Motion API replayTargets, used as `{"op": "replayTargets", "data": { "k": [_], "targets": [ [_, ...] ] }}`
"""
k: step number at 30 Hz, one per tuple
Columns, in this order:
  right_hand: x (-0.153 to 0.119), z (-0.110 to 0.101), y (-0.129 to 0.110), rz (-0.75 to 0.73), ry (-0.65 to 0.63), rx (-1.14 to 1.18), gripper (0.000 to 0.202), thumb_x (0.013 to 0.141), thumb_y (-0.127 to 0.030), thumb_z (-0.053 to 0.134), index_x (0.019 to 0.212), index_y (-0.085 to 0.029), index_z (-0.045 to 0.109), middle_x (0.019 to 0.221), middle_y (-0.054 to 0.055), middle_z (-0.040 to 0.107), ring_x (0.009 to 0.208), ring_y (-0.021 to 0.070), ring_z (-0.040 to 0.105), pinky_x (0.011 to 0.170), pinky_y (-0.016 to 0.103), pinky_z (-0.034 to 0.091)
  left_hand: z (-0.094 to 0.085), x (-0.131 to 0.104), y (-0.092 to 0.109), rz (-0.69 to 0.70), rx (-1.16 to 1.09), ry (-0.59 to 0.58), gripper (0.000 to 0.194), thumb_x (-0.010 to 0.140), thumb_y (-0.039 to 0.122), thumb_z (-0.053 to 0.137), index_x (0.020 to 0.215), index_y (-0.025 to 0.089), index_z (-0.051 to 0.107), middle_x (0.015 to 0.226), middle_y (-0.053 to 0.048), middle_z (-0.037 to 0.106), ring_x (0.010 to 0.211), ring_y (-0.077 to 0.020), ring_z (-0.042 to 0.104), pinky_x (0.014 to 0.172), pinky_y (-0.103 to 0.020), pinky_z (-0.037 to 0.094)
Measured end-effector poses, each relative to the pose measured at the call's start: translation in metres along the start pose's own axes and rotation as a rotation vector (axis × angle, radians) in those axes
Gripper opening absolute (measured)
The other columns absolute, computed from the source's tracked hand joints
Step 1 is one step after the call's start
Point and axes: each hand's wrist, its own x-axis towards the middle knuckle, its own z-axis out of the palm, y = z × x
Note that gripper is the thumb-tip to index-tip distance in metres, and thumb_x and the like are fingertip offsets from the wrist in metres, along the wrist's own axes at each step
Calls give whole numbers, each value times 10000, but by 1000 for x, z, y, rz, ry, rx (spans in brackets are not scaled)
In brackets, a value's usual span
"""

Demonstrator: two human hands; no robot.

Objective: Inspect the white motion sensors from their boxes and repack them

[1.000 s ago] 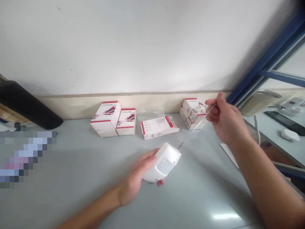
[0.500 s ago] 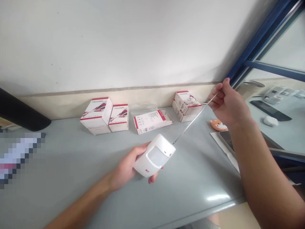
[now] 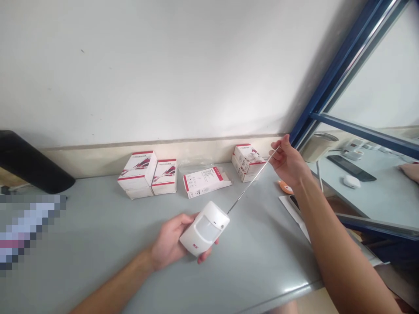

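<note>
Resting above the grey tabletop (image 3: 98, 235), a white motion sensor (image 3: 204, 229) is gripped from below and behind by the left hand (image 3: 170, 244), whose fingers are curled round the casing, with the thumb on its near edge and fingertips showing under its lower end; the curved lens window is turned upward, and a small red mark is seen near the lower end. A thin metal telescopic antenna (image 3: 252, 181) is drawn out from the sensor's upper corner and slants up to the right; its tip is pinched between thumb and fingers of the right hand (image 3: 288, 163), which is raised near the blue window frame (image 3: 330, 91). Against the wall, two red-and-white cartons (image 3: 147, 174) are stood side by side, touching; an opened carton (image 3: 204, 179) is laid flat beside them, and another stack of cartons (image 3: 247, 160) is set further right, behind the antenna. An orange object (image 3: 286, 188) is partly seen just under the right wrist; a black shape (image 3: 29, 163) lies at the left edge.
</note>
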Motion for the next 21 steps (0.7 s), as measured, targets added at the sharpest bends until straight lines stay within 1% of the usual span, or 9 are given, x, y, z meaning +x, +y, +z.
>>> {"op": "replayTargets", "data": {
  "k": [2,4,8,12,14,17,19,21],
  "targets": [
    [1,0,5,-35,33,-27,547,662,-664,934,739,-221,624,766,-54,558,516,47,378,436,211,382,-1,0,-1,9,8,15,479,978,392,369,1189,76,659,966,-194,738,646,-253,662,654,-372,459],
    [2,1,10,-78,54,-33,552,654,-644,947,724,-214,609,771,-53,558,524,42,383,444,204,365,-1,-1,-2,16,21,29,462,980,389,369,1179,83,653,968,-189,735,651,-250,660,655,-369,452],
    [3,3,18,-183,71,-54,542,701,-618,929,701,-205,578,761,-52,544,528,38,363,446,193,323,-2,0,-3,38,43,30,441,975,376,362,1172,91,635,967,-186,735,650,-256,659,654,-373,447],
    [5,3,23,-280,161,-110,577,706,-655,901,668,-204,545,767,-44,561,515,38,342,423,201,285,1,1,-2,32,53,48,449,962,382,375,1202,89,616,973,-186,741,654,-261,666,671,-378,448],
    [5,4,25,-289,194,-107,597,685,-685,896,659,-202,545,760,-42,563,506,34,334,415,204,277,3,1,0,32,55,58,453,962,383,377,1213,86,610,981,-192,741,660,-263,668,673,-381,449],
    [5,5,24,-270,204,-56,598,654,-688,913,664,-198,571,722,-51,526,496,29,305,408,204,267,5,1,1,31,61,64,450,982,405,377,1190,84,615,989,-195,736,672,-265,668,682,-390,457],
    [5,5,21,-254,187,-19,582,646,-675,928,681,-198,597,705,-58,494,499,31,295,405,200,264,5,1,0,25,73,60,437,987,417,391,1170,91,619,986,-190,734,679,-263,667,684,-391,460],
    [4,6,19,-236,142,4,556,659,-664,931,714,-203,624,715,-57,493,505,37,303,406,199,275,4,1,-1,26,88,60,421,974,415,409,1168,104,617,985,-183,735,687,-261,667,682,-385,459]
  ]
}}
